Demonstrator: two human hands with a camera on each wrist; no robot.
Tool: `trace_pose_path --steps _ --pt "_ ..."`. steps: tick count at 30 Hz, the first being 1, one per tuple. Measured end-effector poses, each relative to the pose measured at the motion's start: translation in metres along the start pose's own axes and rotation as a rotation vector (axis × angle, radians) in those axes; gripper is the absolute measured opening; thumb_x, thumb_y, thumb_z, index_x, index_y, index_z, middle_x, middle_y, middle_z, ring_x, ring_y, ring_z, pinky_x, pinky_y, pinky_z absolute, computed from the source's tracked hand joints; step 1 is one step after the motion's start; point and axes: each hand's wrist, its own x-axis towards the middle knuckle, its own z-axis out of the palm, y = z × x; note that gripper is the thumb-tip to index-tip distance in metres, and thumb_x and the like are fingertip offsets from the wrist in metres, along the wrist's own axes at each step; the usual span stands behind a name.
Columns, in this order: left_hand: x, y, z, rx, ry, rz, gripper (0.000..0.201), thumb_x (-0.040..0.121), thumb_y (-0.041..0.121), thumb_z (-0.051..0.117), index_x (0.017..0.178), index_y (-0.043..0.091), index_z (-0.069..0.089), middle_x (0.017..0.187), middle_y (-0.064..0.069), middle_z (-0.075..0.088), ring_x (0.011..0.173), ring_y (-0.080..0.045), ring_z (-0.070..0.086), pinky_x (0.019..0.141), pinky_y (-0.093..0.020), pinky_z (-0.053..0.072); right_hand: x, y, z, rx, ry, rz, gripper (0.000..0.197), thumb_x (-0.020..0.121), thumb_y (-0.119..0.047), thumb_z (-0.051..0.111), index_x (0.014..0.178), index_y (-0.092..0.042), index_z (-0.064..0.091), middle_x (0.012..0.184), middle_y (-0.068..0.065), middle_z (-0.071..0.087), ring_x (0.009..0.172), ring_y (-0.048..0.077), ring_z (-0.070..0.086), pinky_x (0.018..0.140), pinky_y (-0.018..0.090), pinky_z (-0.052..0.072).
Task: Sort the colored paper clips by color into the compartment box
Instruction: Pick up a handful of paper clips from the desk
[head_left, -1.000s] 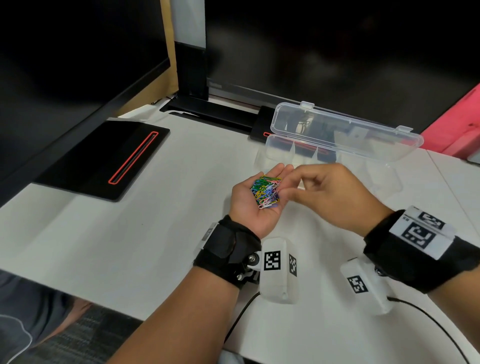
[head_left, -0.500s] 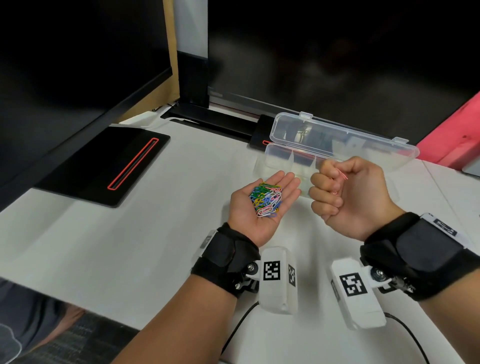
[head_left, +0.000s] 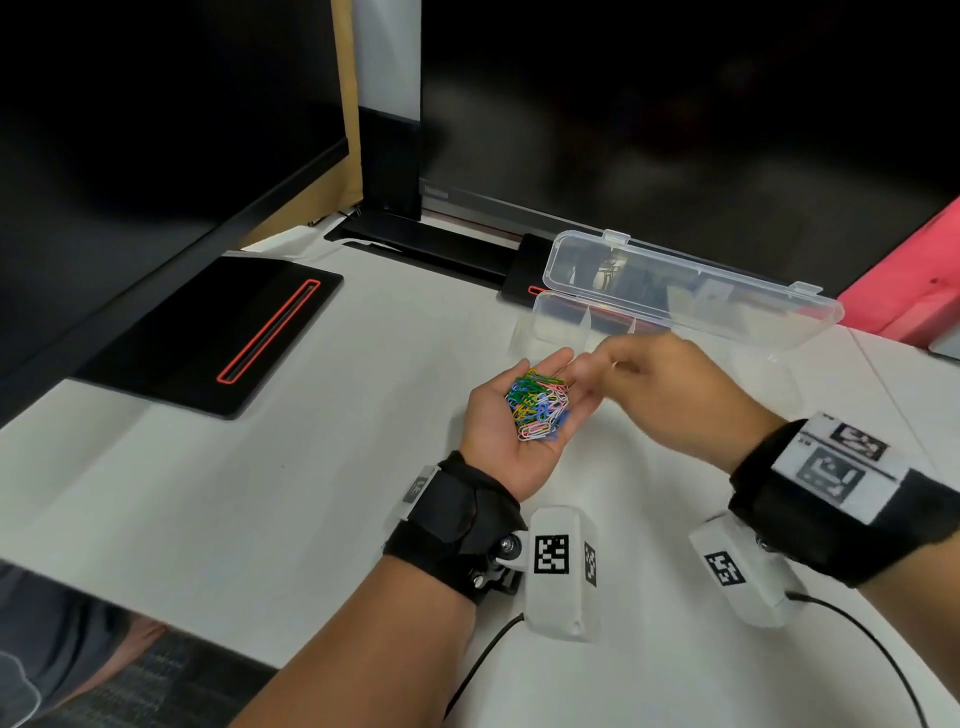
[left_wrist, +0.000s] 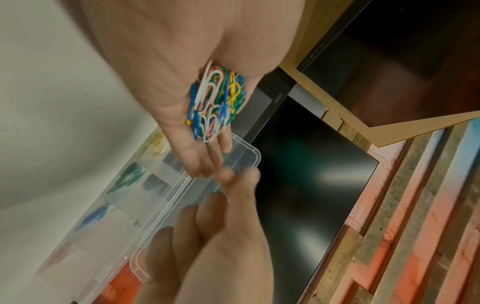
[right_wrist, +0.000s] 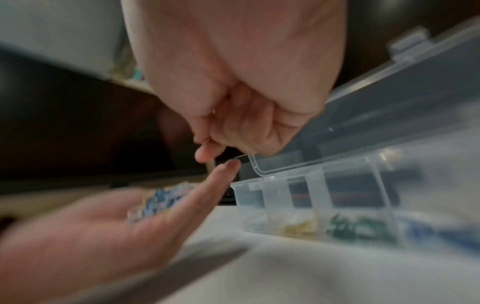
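My left hand (head_left: 493, 447) lies palm up over the white table with its fingers straight, carrying a heap of mixed colored paper clips (head_left: 537, 405). My right hand (head_left: 670, 395) hovers just right of the heap; its thumb and forefinger reach toward the left fingertips and its other fingers are curled in. Motion blur hides whether it holds a clip. The clear compartment box (head_left: 561, 332) stands open behind the hands, lid (head_left: 691, 291) raised. In the right wrist view it holds yellow clips (right_wrist: 298, 227), green clips (right_wrist: 361, 228) and blue clips (right_wrist: 428, 232) in separate compartments.
A black monitor base with a red-edged slot (head_left: 208, 332) sits at the left. Dark screens stand along the back, and a pink block (head_left: 909, 280) is at the far right. A black cable (head_left: 857, 623) runs from the right wrist camera. The table's front edge is near my left forearm.
Half a second ago my right hand was turned up beside the box with a red clip at its thumb. It has turned over and come back left to the heap. The left hand stays put.
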Motion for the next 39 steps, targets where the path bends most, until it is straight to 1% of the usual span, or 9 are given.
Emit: trace_pose_path --steps 3,8,12,15,21,27,33,37,39 --pt "0.001 -0.001 0.000 0.040 0.017 -0.004 0.039 0.101 0.023 0.037 0.113 -0.005 0.061 0.108 -0.024 0.067 0.100 -0.034 0.064 0.084 -0.040 0.055 0.002 0.000 0.004 -0.268 -0.022 -0.073 0.008 0.084 -0.040 0.069 0.081 -0.034 0.072 0.059 -0.021 0.059 0.057 0.000 0.052 0.054 0.017 0.033" --pt "0.002 -0.003 -0.002 0.087 0.005 -0.011 0.048 0.101 0.025 0.031 0.136 -0.003 0.049 0.131 -0.020 0.058 0.113 -0.029 0.058 0.094 -0.036 0.049 0.010 -0.002 0.007 -0.306 0.006 -0.037 0.011 0.077 -0.042 0.074 0.075 -0.031 0.072 0.069 -0.014 0.069 0.069 0.008 0.061 0.064 0.028 0.049" --pt "0.003 -0.002 -0.003 0.054 -0.019 -0.012 0.047 0.100 0.023 0.033 0.133 -0.005 0.051 0.115 -0.019 0.065 0.091 -0.026 0.068 0.082 -0.034 0.057 0.015 -0.006 0.008 -0.241 0.031 -0.009 0.017 0.073 -0.044 0.077 0.068 -0.028 0.071 0.062 -0.016 0.064 0.061 0.004 0.056 0.058 0.027 0.046" --pt "0.002 -0.001 -0.003 0.031 -0.010 -0.008 0.041 0.100 0.021 0.035 0.118 -0.006 0.060 0.105 -0.017 0.068 0.080 -0.025 0.069 0.076 -0.032 0.058 0.019 -0.006 0.011 -0.140 0.006 0.002 0.009 0.076 -0.033 0.077 0.069 -0.027 0.074 0.076 -0.014 0.073 0.072 0.006 0.065 0.071 0.031 0.055" --pt "0.002 0.000 -0.004 0.066 0.001 0.009 0.047 0.100 0.024 0.033 0.133 -0.003 0.052 0.128 -0.019 0.060 0.103 -0.027 0.062 0.092 -0.035 0.049 0.017 -0.006 0.010 -0.126 -0.032 -0.029 0.011 0.080 -0.020 0.071 0.071 -0.024 0.076 0.066 -0.020 0.070 0.068 0.003 0.066 0.068 0.020 0.053" --pt "0.006 -0.002 -0.009 0.051 -0.021 -0.003 0.049 0.100 0.022 0.036 0.081 -0.001 0.075 0.090 -0.015 0.071 0.074 -0.022 0.069 0.074 -0.030 0.058 0.016 -0.008 0.011 -0.182 -0.058 -0.090 0.011 0.080 -0.026 0.074 0.088 -0.032 0.077 0.084 -0.014 0.075 0.080 0.003 0.068 0.079 0.030 0.056" --pt "-0.001 -0.001 -0.004 0.083 -0.030 -0.018 0.057 0.101 0.022 0.032 0.073 0.001 0.077 0.085 -0.013 0.073 0.072 -0.020 0.071 0.074 -0.029 0.056 0.017 -0.009 0.013 -0.251 -0.064 -0.083 0.007 0.080 -0.030 0.068 0.077 -0.035 0.073 0.080 -0.015 0.073 0.078 0.008 0.067 0.077 0.033 0.055" --pt "0.000 0.000 -0.002 0.024 0.010 -0.007 0.042 0.100 0.022 0.035 0.119 -0.004 0.062 0.114 -0.017 0.068 0.084 -0.025 0.070 0.078 -0.033 0.057 0.016 -0.008 0.007 -0.138 -0.068 -0.009 0.011 0.082 -0.026 0.075 0.072 -0.029 0.076 0.068 -0.024 0.069 0.066 0.002 0.062 0.069 0.021 0.049" --pt "-0.001 0.000 -0.001 0.028 0.030 0.001 0.039 0.100 0.022 0.035 0.118 -0.003 0.059 0.112 -0.021 0.069 0.098 -0.030 0.066 0.090 -0.037 0.052 0.015 -0.008 0.003 -0.088 -0.082 0.017 0.005 0.082 -0.027 0.077 0.079 -0.024 0.079 0.068 -0.013 0.072 0.059 0.005 0.057 0.062 0.017 0.045"
